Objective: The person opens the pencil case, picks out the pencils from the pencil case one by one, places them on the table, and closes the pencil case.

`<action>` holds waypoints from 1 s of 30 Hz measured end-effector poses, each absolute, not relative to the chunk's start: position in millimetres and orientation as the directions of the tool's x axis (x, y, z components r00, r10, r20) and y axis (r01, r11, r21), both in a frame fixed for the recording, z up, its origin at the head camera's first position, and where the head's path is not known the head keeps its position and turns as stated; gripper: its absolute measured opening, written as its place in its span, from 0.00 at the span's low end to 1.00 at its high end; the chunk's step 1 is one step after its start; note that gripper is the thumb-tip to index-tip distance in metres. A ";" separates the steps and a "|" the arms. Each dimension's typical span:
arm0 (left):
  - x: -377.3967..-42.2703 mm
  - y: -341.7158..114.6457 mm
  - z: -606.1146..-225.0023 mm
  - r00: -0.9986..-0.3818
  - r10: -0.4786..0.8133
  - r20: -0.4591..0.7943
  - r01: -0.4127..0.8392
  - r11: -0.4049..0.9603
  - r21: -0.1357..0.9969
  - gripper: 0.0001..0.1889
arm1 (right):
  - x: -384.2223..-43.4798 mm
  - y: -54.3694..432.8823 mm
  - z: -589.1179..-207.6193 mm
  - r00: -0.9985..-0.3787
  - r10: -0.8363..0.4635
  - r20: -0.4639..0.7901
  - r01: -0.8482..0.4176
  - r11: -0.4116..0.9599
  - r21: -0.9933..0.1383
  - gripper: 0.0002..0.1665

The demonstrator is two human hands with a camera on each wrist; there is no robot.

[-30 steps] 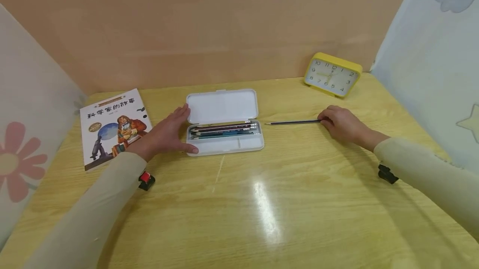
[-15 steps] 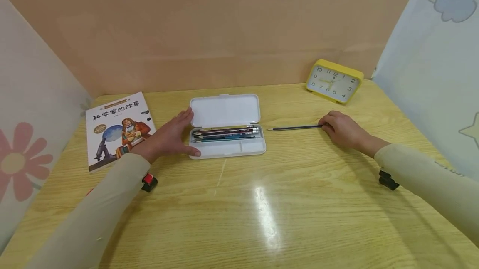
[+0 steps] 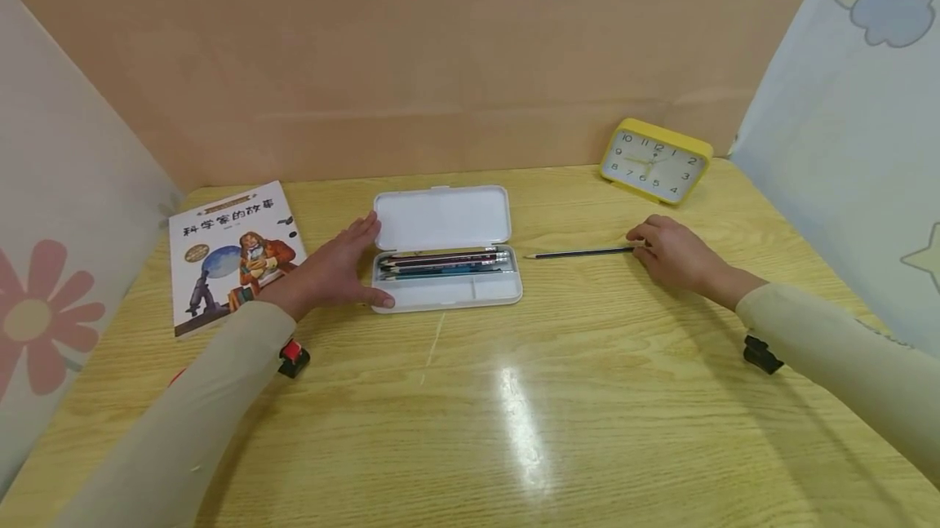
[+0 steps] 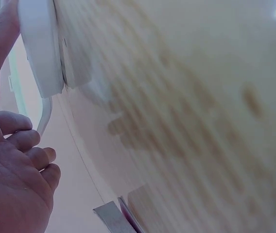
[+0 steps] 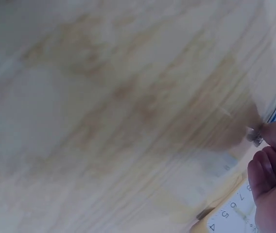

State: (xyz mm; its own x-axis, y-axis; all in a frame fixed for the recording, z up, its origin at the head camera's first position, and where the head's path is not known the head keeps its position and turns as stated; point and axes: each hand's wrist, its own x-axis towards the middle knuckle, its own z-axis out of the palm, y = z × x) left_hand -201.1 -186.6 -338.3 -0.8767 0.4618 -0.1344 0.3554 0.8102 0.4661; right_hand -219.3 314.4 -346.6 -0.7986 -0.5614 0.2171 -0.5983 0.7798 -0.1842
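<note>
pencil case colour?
The open pencil case is white; best seen in the head view.

Watching from my end of the feed, I'd call this a kid's study corner: wood-grain table [image 3: 587,397], illustrated book [image 3: 237,259] at far left, open pencil case [image 3: 442,218] near the middle, yellow clock [image 3: 656,161] at far right. Left wall [image 3: 66,128] has a pink flower [image 3: 27,320], right wall [image 3: 830,153] a cloud [image 3: 894,14] and star [image 3: 924,259] (pretty cute, honestly). Home or classroom, I can't tell.
</note>
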 end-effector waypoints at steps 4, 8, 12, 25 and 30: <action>-200.4 -186.3 -338.2 -0.876 0.462 -0.139 0.354 0.811 0.465 0.66 | -218.6 310.1 -344.0 -0.805 -0.545 0.233 -0.588 0.785 -0.196 0.15; -200.7 -186.7 -338.4 -0.874 0.465 -0.139 0.359 0.812 0.460 0.66 | -218.0 297.2 -340.2 -0.785 -0.547 0.292 -0.612 0.757 -0.228 0.15; -201.2 -187.2 -339.0 -0.876 0.464 -0.132 0.363 0.815 0.452 0.66 | -216.8 277.6 -338.6 -0.741 -0.578 0.343 -0.664 0.706 -0.245 0.11; -203.6 -186.8 -340.3 -0.876 0.465 -0.126 0.366 0.813 0.453 0.66 | -213.2 199.9 -335.4 -0.660 -0.661 0.356 -0.751 0.582 -0.311 0.08; -203.9 -187.3 -340.4 -0.875 0.465 -0.134 0.362 0.813 0.457 0.66 | -210.0 173.9 -339.5 -0.662 -0.690 0.293 -0.748 0.580 -0.323 0.07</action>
State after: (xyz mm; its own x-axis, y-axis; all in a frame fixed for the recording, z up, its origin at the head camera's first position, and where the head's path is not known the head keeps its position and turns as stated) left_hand -203.9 -187.3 -340.4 -0.8749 0.4653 -0.1343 0.3621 0.8127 0.4565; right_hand -210.0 173.9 -339.5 -0.6617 -0.6900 0.2933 -0.7479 0.5798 -0.3233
